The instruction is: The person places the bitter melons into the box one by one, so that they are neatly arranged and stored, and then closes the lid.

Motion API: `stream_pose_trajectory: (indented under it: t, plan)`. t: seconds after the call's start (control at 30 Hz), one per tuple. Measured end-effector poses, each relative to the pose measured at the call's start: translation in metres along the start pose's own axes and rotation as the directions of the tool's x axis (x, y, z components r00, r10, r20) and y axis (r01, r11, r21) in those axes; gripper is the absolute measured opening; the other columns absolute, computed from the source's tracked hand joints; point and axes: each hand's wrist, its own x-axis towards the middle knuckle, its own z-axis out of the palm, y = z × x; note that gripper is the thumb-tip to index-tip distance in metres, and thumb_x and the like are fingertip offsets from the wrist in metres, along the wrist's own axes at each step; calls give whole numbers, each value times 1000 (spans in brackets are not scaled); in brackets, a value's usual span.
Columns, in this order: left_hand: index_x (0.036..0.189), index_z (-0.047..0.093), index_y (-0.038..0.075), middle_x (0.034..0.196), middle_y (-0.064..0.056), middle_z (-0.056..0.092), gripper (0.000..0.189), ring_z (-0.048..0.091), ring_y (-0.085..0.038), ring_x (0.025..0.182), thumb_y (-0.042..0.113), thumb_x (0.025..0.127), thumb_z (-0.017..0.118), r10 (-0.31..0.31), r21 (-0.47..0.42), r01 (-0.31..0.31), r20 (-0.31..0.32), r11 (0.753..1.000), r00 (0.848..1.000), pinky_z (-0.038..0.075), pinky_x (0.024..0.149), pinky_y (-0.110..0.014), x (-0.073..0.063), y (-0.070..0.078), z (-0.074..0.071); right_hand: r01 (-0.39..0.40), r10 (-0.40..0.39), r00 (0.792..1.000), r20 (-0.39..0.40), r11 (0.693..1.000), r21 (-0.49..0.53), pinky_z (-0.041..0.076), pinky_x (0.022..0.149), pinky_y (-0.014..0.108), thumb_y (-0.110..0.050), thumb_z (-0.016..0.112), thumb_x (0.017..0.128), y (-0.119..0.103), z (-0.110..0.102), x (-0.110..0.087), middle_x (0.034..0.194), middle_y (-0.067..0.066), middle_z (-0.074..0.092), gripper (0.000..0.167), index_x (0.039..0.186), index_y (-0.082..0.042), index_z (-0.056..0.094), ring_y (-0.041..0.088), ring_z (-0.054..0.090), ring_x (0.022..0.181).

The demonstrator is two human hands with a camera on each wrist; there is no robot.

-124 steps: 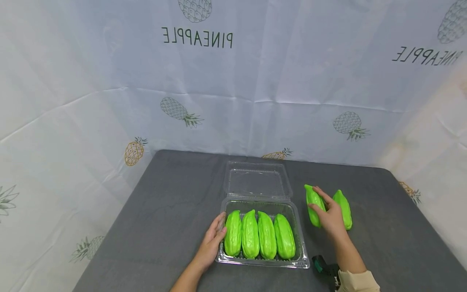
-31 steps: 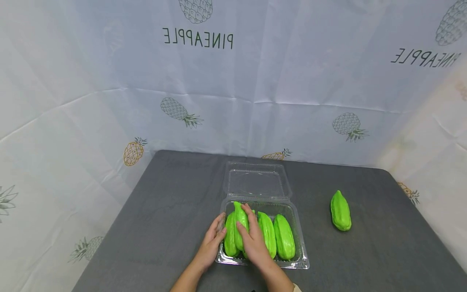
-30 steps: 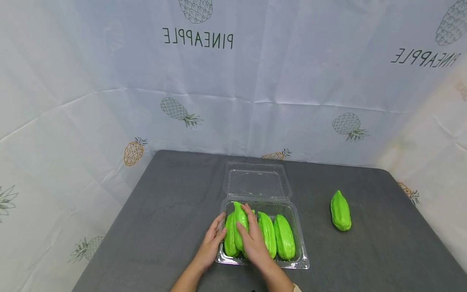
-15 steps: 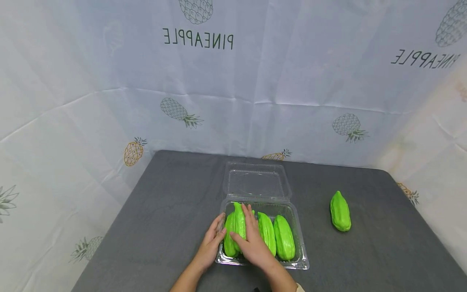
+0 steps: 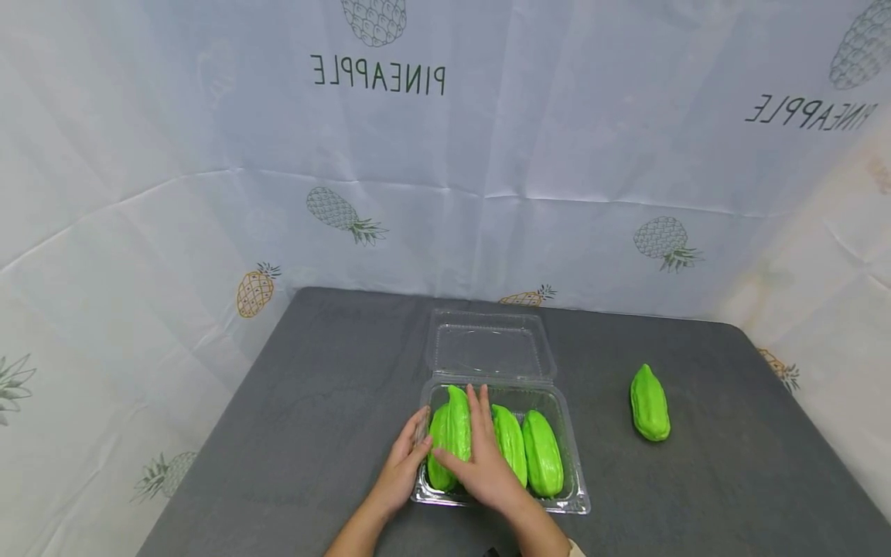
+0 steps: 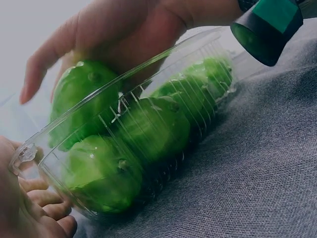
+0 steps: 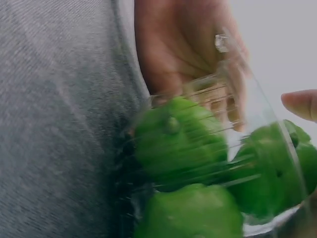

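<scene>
A clear plastic clamshell container (image 5: 550, 505) lies with a row of green bitter melons (image 5: 543, 456) inside. Another bitter melon (image 5: 457, 425) rests on top at the left of the row. My left hand (image 5: 400, 472) grips the container's left side, thumb at the rim and fingers along the outer wall. Over the upper melon's right side, my right hand (image 5: 487, 468) has its fingers straight and thumb spread, covering part of the row. The left wrist view shows the upper melon (image 6: 79, 104) above the others, beside the right hand (image 6: 129, 34).
The container's lid (image 5: 490, 348) lies folded back behind it on the dark grey table (image 5: 334, 371). One more bitter melon (image 5: 650, 406) lies on the table to the right. A pineapple-print curtain (image 5: 445, 155) hangs behind the table.
The right hand carried a bitter melon from the right of the table into the container, onto the row's left. Its fingers have since loosened and straightened. The left hand stays put.
</scene>
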Motion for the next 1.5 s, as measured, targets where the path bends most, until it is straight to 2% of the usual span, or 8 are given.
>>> stream_pose_trajectory:
  t: [0.17, 0.33, 0.53, 0.73, 0.97, 1.23, 1.5]
  plan:
    - [144, 17, -9, 151, -30, 15, 55, 10, -41, 141, 17, 100, 39, 16, 0, -16, 5, 1000, 1000, 18, 100, -2, 0, 2, 2, 45, -45, 998, -47, 999, 0, 22, 99, 74, -28, 70, 82, -4, -14, -4, 155, 22, -12, 95, 151, -14, 5, 52, 3, 138]
    - [143, 15, -11, 150, -31, 14, 55, 10, -43, 141, 15, 100, 38, 32, -13, -32, 8, 999, 999, 18, 100, -2, 0, 1, 2, 57, -58, 995, -79, 998, -11, 21, 99, 74, -27, 69, 83, -5, -40, -10, 157, 16, -9, 91, 151, -21, 9, 49, 7, 140]
    - [143, 16, -11, 149, -32, 16, 54, 12, -43, 140, 14, 100, 38, 35, -2, -35, -10, 999, 999, 19, 100, -2, -2, -1, 2, 95, -103, 991, -87, 991, -91, 22, 96, 75, -25, 68, 85, -2, -69, -14, 157, 14, -7, 85, 150, -22, 13, 48, 5, 141]
    - [143, 16, -10, 150, -32, 16, 55, 11, -43, 140, 16, 100, 38, 32, 4, -32, -5, 999, 999, 19, 100, -2, -2, 0, 2, 66, -88, 987, -134, 985, -158, 21, 95, 76, -24, 67, 86, 5, -89, -17, 158, 12, -8, 82, 150, -23, 15, 48, 5, 140]
    - [143, 17, -11, 149, -32, 16, 54, 11, -44, 140, 15, 100, 38, 30, 8, -30, -19, 1000, 999, 19, 99, -1, -3, 0, 2, 38, -71, 982, -177, 983, -181, 20, 95, 76, -21, 65, 88, 16, -107, -15, 157, 13, -7, 78, 150, -16, 18, 48, 5, 140]
    - [143, 16, -11, 149, -33, 15, 54, 11, -44, 140, 14, 100, 37, 34, 3, -34, -6, 999, 999, 19, 99, -2, -3, 0, 2, 37, -90, 979, -184, 961, -273, 21, 93, 76, -21, 64, 89, 27, -130, -11, 156, 20, -3, 70, 146, -5, 26, 52, 8, 138]
    - [143, 15, -11, 150, -33, 14, 55, 10, -44, 140, 16, 100, 37, 33, 0, -33, -4, 999, 999, 20, 99, -2, -1, 2, 2, 10, -77, 977, -200, 948, -317, 18, 95, 76, -20, 63, 89, 47, -156, 0, 155, 23, -6, 71, 145, -1, 25, 50, 0, 139]
